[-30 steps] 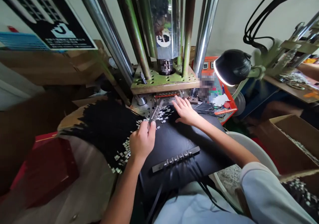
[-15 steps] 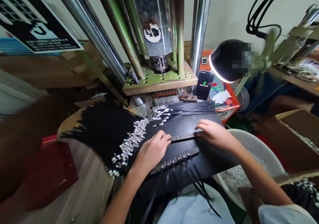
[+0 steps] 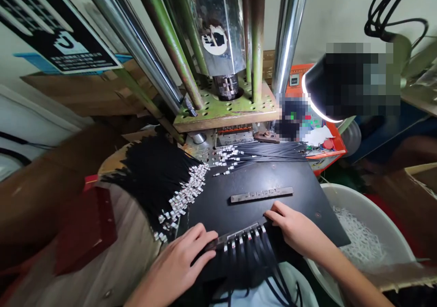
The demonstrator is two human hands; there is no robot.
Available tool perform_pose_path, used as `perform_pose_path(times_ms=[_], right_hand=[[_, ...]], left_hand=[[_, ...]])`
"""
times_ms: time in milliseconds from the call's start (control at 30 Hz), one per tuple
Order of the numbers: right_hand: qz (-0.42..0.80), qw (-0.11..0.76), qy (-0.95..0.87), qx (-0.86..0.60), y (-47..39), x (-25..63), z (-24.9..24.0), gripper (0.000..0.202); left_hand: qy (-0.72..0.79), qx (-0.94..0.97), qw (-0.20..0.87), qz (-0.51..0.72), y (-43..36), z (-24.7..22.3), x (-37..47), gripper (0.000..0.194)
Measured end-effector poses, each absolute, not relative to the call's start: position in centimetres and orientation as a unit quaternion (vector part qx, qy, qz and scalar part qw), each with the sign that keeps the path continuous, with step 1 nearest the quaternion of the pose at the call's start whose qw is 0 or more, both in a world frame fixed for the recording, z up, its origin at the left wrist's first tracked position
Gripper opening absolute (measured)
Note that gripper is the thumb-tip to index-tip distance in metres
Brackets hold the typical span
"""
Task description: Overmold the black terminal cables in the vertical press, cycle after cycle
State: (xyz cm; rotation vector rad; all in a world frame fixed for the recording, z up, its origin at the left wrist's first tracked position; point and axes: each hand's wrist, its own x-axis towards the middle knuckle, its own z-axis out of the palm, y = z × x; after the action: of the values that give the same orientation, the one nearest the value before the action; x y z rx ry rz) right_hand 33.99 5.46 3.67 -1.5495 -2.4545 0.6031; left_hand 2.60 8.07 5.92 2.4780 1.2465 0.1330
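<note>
A slotted metal bar [image 3: 243,231] near the table's front edge carries a row of black cables [image 3: 251,252] with small metal ends, their tails hanging towards my lap. My left hand [image 3: 189,254] has thumb and fingers closed round the bar's left end. At its right end, my right hand [image 3: 287,223] grips with fingers pinched together. A second slotted metal bar [image 3: 262,195], without cables, lies just beyond on the black tabletop [image 3: 290,175], apart from both hands.
A press [image 3: 227,111] with thick columns stands behind the table. On the left spreads a big bundle of black cables [image 3: 153,170] with pale connectors; more cables [image 3: 269,151] lie below the press. A lit lamp [image 3: 327,88] and a white tub [image 3: 362,198] of pale scraps are at right.
Both hands have left the bar without cables and come nearer to me, onto the bar with cables. The bar without cables now lies alone on the tabletop.
</note>
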Motion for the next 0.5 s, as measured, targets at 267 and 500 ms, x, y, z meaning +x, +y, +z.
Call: perform_pose_path(times_ms=[267,500], right_hand=[[0.091,0.106,-0.844,-0.518,4.6,33.3,2.2,0.076],[0.106,0.112,-0.851,-0.502,4.5,33.8,3.0,0.058]], left_hand=[[0.381,0.911,-0.084,0.134,6.9,3.9,4.0,0.032],[0.353,0.916,-0.075,0.177,8.1,4.6,4.1,0.026]])
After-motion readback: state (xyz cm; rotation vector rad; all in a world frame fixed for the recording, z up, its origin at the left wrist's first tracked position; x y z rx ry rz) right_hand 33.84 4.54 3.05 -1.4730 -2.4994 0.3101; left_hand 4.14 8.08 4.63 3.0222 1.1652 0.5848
